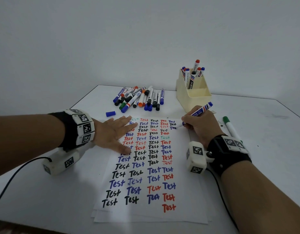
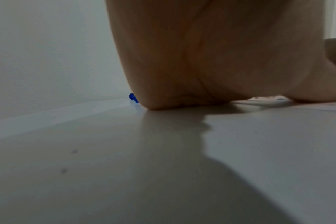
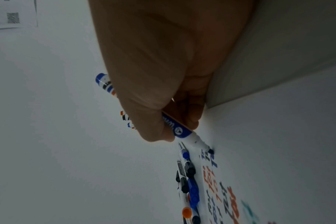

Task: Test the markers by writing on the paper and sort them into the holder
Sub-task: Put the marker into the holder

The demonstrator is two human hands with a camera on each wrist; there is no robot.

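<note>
While uncapped, the blue marker (image 1: 199,112) (white-barrelled) touches paper (image 1: 142,215).

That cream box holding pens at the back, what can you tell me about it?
The holder looks like pale cream plastic, boxy, split into compartments. It stands upright on the white table, at the far right, just behind the right hand. Several capped markers stand in its rear compartment; the front one looks empty.

White table (image 1: 263,132), grey wall (image 1: 145,39)
</note>
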